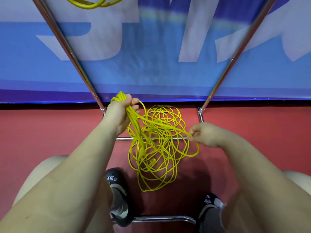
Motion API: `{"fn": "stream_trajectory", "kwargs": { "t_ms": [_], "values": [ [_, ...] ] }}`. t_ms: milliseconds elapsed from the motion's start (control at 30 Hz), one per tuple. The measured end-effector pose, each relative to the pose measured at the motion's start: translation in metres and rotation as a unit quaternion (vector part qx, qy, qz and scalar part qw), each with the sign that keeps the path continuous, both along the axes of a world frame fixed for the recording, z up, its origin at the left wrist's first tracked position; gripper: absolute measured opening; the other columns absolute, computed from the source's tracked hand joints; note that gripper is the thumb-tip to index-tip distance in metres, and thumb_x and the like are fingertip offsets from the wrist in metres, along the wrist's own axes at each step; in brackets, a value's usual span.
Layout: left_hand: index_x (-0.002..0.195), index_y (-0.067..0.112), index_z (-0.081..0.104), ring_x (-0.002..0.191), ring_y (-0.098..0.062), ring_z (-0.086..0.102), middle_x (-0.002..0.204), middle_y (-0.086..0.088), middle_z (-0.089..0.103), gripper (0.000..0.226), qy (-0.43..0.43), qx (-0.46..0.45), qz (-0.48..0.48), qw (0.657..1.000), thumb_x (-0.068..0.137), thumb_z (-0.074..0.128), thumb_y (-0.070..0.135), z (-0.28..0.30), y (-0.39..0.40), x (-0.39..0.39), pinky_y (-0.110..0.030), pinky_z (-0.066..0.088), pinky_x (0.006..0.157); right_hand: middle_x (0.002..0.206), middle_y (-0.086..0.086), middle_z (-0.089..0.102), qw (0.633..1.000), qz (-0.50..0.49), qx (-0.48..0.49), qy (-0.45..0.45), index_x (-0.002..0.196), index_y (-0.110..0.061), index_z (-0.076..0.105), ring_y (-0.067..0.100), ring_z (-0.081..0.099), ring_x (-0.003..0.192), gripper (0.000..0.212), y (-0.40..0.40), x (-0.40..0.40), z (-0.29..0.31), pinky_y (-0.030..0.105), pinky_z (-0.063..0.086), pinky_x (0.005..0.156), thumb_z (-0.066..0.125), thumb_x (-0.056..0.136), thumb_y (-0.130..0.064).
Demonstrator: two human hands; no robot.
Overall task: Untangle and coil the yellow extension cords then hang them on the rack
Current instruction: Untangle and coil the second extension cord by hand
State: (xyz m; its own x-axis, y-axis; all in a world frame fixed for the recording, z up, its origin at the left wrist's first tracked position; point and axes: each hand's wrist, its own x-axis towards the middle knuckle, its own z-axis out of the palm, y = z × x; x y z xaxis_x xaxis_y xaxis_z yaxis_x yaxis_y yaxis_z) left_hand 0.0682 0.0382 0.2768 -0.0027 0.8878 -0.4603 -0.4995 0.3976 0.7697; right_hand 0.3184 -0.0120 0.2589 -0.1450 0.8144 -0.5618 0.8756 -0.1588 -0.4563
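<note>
Two hands are working a yellow extension cord above a red floor, in front of a chrome rack.

A blue banner [151,47] with white lettering is filling the background behind the rack [67,46], whose two slanted chrome poles are meeting low crossbars on the red floor [50,132]; the tangled yellow extension cord [158,158] is lying in loose loops on the floor between the rack's feet; another yellow cord [90,4] is hanging at the top edge; the left hand [120,113] is gripping a bundle of gathered loops, its grip closed round them; the right hand [204,134] is pinching a single strand running across from the bundle; two dark shoes [117,197] are standing near the pile.
</note>
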Motion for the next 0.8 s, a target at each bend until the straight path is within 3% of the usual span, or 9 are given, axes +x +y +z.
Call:
{"fn": "stream_trajectory", "kwargs": {
  "t_ms": [100, 200, 300, 367, 433, 567, 667, 733, 800],
  "values": [
    [0.083, 0.018, 0.039, 0.059, -0.008, 0.068, 0.074, 0.0, 0.072, 0.025, 0.08, 0.033, -0.016, 0.996, 0.098, 0.039, -0.001, -0.007, 0.0, 0.003, -0.02, 0.053, 0.054, 0.068, -0.003, 0.056, 0.999, 0.005, -0.033, 0.02, 0.086, -0.009, 0.062, 0.004, 0.045, 0.056, 0.004, 0.002, 0.003, 0.003, 0.014, 0.035, 0.051, 0.062, 0.085, -0.005],
    [0.084, 0.019, 0.037, 0.069, -0.007, 0.07, 0.095, -0.004, 0.068, 0.027, 0.141, 0.064, -0.035, 0.987, 0.097, 0.038, -0.004, -0.009, 0.003, 0.002, -0.018, 0.051, 0.053, 0.07, 0.0, 0.061, 0.989, -0.072, -0.06, 0.111, 0.083, -0.01, 0.053, 0.015, 0.055, 0.057, 0.013, 0.005, 0.002, 0.005, 0.011, 0.038, 0.042, 0.055, 0.088, 0.002],
    [0.082, 0.018, 0.037, 0.071, -0.005, 0.069, 0.093, -0.004, 0.068, 0.028, 0.177, 0.085, -0.069, 0.978, 0.096, 0.038, -0.006, -0.012, 0.005, 0.003, -0.016, 0.049, 0.05, 0.08, 0.001, 0.067, 0.959, -0.163, -0.075, 0.221, 0.093, -0.011, 0.052, 0.013, 0.063, 0.055, 0.005, 0.009, -0.002, 0.011, 0.013, 0.043, 0.042, 0.055, 0.092, -0.008],
    [0.081, 0.016, 0.037, 0.07, -0.005, 0.068, 0.091, -0.005, 0.067, 0.029, 0.203, 0.092, -0.108, 0.969, 0.095, 0.038, -0.009, -0.017, 0.002, 0.007, -0.017, 0.05, 0.053, 0.084, 0.003, 0.069, 0.927, -0.213, -0.088, 0.296, 0.1, -0.011, 0.052, 0.012, 0.066, 0.057, 0.011, 0.013, -0.006, 0.015, 0.018, 0.054, 0.053, 0.057, 0.091, -0.015],
    [0.081, 0.016, 0.036, 0.072, -0.006, 0.067, 0.09, -0.006, 0.067, 0.03, 0.229, 0.094, -0.156, 0.956, 0.094, 0.038, -0.011, -0.027, -0.003, 0.013, -0.02, 0.05, 0.059, 0.079, 0.003, 0.071, 0.882, -0.277, -0.109, 0.366, 0.103, -0.009, 0.053, 0.014, 0.068, 0.06, 0.015, 0.017, -0.013, 0.016, 0.024, 0.057, 0.06, 0.058, 0.09, -0.016],
    [0.092, 0.01, 0.04, 0.069, -0.003, 0.067, 0.09, -0.008, 0.067, 0.018, 0.232, 0.088, -0.26, 0.933, 0.096, 0.04, -0.007, -0.042, -0.01, 0.029, -0.019, 0.053, 0.063, 0.055, -0.002, 0.067, 0.748, -0.449, -0.126, 0.473, 0.081, -0.009, 0.056, 0.008, 0.066, 0.05, 0.011, 0.029, -0.028, 0.014, 0.022, 0.056, 0.049, 0.055, 0.092, -0.014],
    [0.106, 0.0, 0.046, 0.079, -0.014, 0.069, 0.095, -0.014, 0.069, 0.009, 0.224, 0.071, -0.321, 0.917, 0.097, 0.044, 0.001, -0.046, -0.012, 0.038, -0.035, 0.055, 0.078, 0.047, 0.0, 0.063, 0.654, -0.556, -0.097, 0.504, 0.074, -0.009, 0.054, 0.008, 0.063, 0.044, 0.019, 0.038, -0.032, 0.008, 0.023, 0.054, 0.045, 0.055, 0.092, -0.012],
    [0.11, -0.008, 0.046, 0.072, -0.009, 0.069, 0.088, -0.01, 0.07, 0.016, 0.191, 0.067, -0.338, 0.919, 0.098, 0.042, 0.001, -0.044, -0.014, 0.044, -0.026, 0.056, 0.071, 0.044, 0.002, 0.062, 0.612, -0.601, -0.083, 0.508, 0.073, -0.008, 0.053, 0.009, 0.063, 0.042, 0.019, 0.04, -0.032, 0.005, 0.023, 0.054, 0.045, 0.055, 0.092, -0.01],
    [0.099, -0.002, 0.048, 0.068, -0.009, 0.069, 0.077, -0.004, 0.072, 0.009, 0.152, 0.06, -0.339, 0.926, 0.098, 0.041, 0.003, -0.04, -0.015, 0.046, -0.023, 0.055, 0.067, 0.043, 0.002, 0.061, 0.583, -0.63, -0.07, 0.508, 0.074, -0.007, 0.052, 0.011, 0.064, 0.048, 0.018, 0.042, -0.03, 0.002, 0.025, 0.057, 0.06, 0.054, 0.092, -0.009]
  ]
}}
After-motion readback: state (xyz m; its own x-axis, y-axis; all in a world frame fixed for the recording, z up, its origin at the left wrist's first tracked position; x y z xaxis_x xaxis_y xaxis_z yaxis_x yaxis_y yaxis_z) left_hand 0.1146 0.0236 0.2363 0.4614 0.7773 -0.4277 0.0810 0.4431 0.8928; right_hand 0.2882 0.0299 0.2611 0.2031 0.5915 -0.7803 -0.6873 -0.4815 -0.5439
